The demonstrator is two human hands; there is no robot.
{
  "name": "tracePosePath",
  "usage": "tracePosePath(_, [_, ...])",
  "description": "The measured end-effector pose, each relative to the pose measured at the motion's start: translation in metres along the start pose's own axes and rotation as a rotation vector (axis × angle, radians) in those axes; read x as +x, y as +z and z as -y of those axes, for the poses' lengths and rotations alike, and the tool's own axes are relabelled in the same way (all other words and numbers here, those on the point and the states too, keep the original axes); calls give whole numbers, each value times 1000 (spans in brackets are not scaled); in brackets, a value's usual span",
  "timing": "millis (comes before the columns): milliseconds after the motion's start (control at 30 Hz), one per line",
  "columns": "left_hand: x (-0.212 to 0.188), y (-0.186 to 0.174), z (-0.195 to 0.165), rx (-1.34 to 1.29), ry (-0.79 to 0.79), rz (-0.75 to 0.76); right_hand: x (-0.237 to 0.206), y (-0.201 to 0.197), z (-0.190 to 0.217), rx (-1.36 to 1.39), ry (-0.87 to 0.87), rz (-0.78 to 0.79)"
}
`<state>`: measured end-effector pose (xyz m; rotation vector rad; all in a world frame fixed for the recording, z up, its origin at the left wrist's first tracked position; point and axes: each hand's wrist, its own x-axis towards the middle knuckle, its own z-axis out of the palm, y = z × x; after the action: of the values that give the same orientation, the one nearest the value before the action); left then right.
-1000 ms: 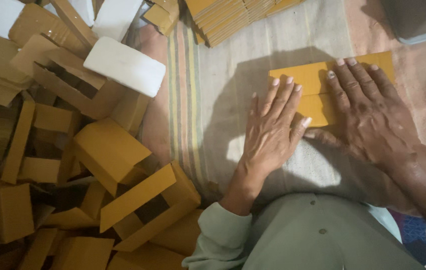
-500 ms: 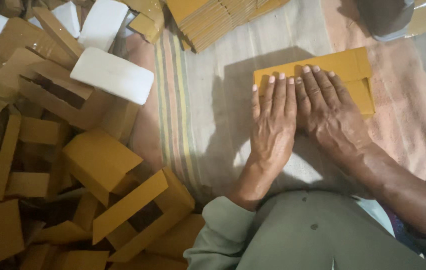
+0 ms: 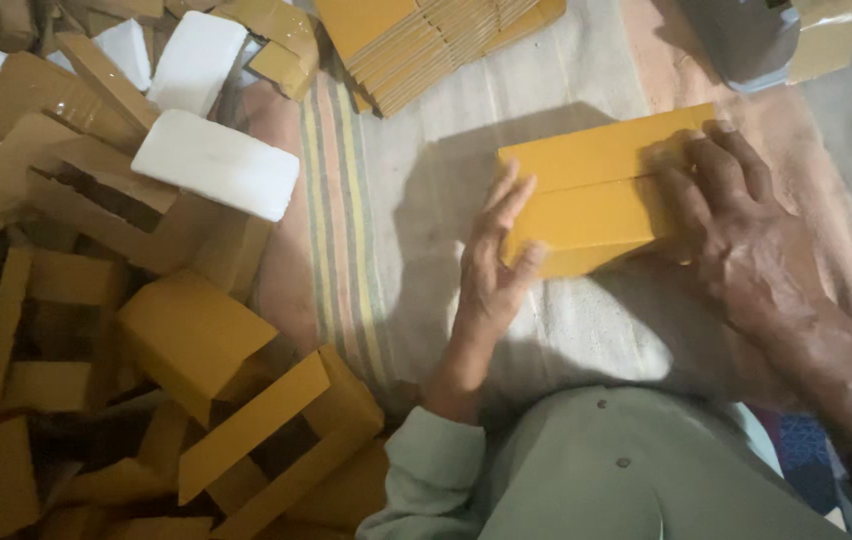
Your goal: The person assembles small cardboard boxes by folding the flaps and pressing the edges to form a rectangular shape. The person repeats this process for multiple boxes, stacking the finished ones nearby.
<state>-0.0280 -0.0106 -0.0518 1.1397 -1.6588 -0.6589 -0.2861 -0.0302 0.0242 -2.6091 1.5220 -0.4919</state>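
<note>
A flat yellow cardboard box blank (image 3: 586,190), folded lengthwise, lies on a pale cloth (image 3: 546,80). My left hand (image 3: 491,270) holds its left end, thumb at the lower edge and fingers up along the side. My right hand (image 3: 731,225) presses down on its right end with the fingers spread over the card.
A heap of folded-up yellow cardboard boxes (image 3: 186,340) fills the left side, with white rectangular blocks (image 3: 216,165) lying on top of it. A stack of flat yellow blanks (image 3: 426,35) sits at the top. A striped cloth edge (image 3: 331,230) runs between heap and blank.
My hands have slid apart from lying flat side by side on the blank to its two ends. The blank now shows a lengthwise fold.
</note>
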Motion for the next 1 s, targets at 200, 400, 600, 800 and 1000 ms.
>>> tracePosePath(200, [8, 39, 64, -1142, -464, -117, 14, 11, 16, -106, 26, -16])
tracePosePath(400, [-17, 46, 57, -1041, -548, -201, 16, 15, 7, -85, 30, -20])
tracePosePath(600, [-18, 39, -33, -512, -204, -132, 22, 15, 5, -146, 33, -26])
tracePosePath(800, [32, 20, -70, 883, 74, 237, 17, 17, 2, -99, 42, 36])
tracePosePath(1000, [76, 37, -77, 928, -195, 534, 10, 6, -23, 371, -40, 83])
